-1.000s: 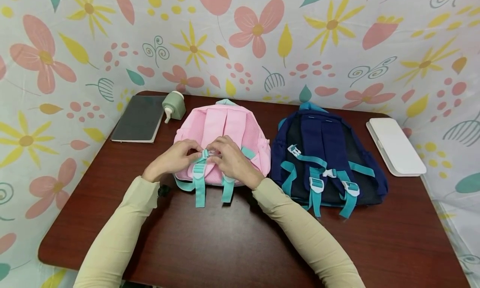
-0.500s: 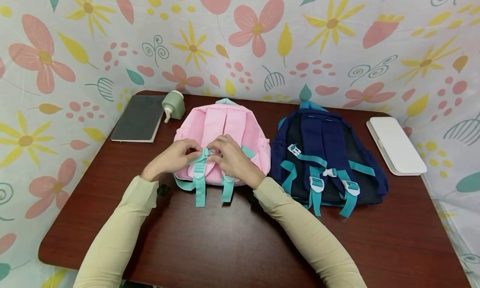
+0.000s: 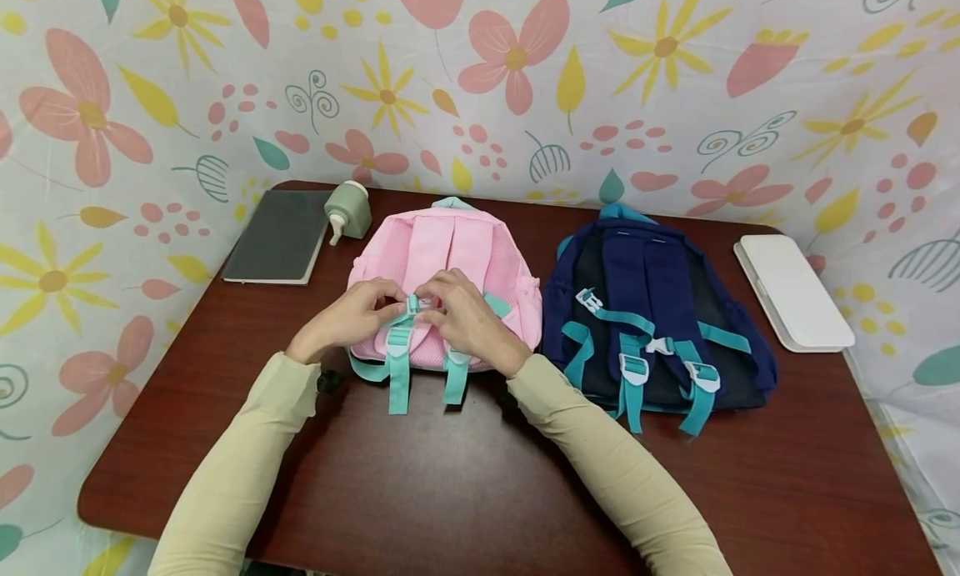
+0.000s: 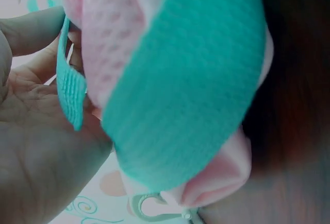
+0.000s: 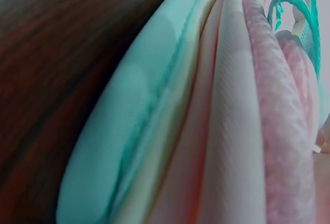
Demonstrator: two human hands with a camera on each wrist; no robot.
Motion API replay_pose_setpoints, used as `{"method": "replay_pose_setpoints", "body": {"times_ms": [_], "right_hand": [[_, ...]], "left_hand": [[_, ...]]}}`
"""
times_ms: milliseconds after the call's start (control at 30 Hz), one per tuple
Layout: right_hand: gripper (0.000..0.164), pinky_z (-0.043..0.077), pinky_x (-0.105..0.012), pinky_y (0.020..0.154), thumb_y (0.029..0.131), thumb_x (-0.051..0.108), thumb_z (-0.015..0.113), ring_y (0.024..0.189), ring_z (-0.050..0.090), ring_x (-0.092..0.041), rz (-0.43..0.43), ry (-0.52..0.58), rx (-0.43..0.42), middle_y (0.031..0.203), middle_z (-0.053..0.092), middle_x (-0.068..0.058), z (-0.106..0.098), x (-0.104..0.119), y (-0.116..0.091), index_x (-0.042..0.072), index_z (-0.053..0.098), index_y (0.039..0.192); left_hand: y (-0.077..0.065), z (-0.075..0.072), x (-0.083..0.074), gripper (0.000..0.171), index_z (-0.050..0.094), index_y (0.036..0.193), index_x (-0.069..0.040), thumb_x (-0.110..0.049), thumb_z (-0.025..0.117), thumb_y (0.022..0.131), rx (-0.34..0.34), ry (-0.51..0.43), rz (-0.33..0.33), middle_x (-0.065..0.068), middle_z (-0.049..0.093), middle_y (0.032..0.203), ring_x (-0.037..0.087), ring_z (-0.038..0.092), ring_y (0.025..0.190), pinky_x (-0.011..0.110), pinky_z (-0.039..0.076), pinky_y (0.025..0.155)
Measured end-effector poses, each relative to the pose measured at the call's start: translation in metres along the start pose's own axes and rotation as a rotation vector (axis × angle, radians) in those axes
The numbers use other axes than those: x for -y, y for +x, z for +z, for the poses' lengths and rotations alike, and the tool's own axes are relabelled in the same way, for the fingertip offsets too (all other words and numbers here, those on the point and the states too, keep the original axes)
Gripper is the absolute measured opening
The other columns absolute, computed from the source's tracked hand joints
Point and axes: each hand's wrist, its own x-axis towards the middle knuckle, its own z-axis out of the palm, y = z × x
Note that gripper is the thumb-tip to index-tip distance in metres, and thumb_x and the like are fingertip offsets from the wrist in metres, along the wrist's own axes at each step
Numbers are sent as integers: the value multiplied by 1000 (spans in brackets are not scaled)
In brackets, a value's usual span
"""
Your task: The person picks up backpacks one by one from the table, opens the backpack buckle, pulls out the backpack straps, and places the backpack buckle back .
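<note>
A pink backpack lies on the table with its mesh back and shoulder straps facing up. Over its lower middle, my left hand pinches a teal strap that carries a small slider. In the left wrist view a loose end of teal webbing hangs by the palm. My right hand meets the left from the other side, its bent fingers and thumb pinching a small pale buckle, mostly hidden. Below the hands, two teal strap ends hang over the bag's lower edge.
A navy backpack with teal straps and white buckles lies right beside the pink one. A white case sits far right. At the back left are a dark notebook and a green pump bottle on its side. A patterned cloth hangs behind.
Both hands stay at the same spot on the pink backpack. The teal strap and its slider have shifted very slightly up and right between the fingers.
</note>
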Motion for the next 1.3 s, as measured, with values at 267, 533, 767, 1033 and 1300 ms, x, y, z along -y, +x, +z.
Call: {"method": "replay_pose_setpoints", "body": {"times_ms": [267,533,767,1033,1300], "right_hand": [[31,56,-43,106,98,10,80,121,63,-30,8,-7,9,122,76,-14,2,1,2,0,77,127],[28,57,-43,102,99,10,79,116,64,-28,5,-33,12,118,76,-11,-2,0,1,3,75,126],[28,53,-45,104,102,18,77,116,61,-29,-67,-90,39,121,73,-10,-8,2,4,5,76,127],[19,53,-45,103,104,13,72,115,60,-30,-36,-13,-7,119,72,-13,-5,2,1,3,75,121],[23,51,-46,100,102,13,75,113,58,-30,11,21,-7,117,71,-13,-2,3,2,2,74,122]], "left_hand": [[-4,1,-3,17,76,117,1,-4,70,102,-33,20,-20,14,74,103,23,63,91,36,52,84],[-8,8,-14,25,82,114,-1,-13,86,93,-131,178,77,12,81,101,29,64,101,46,45,94],[-7,13,-20,16,81,105,-2,-17,83,97,-165,311,118,10,78,91,29,62,99,45,40,87],[-7,16,-15,19,83,108,-1,-16,83,97,-198,275,158,11,77,90,28,62,94,44,42,85],[-7,17,-12,28,81,119,6,-10,83,95,-190,271,159,18,82,105,33,66,101,51,51,90]]}}
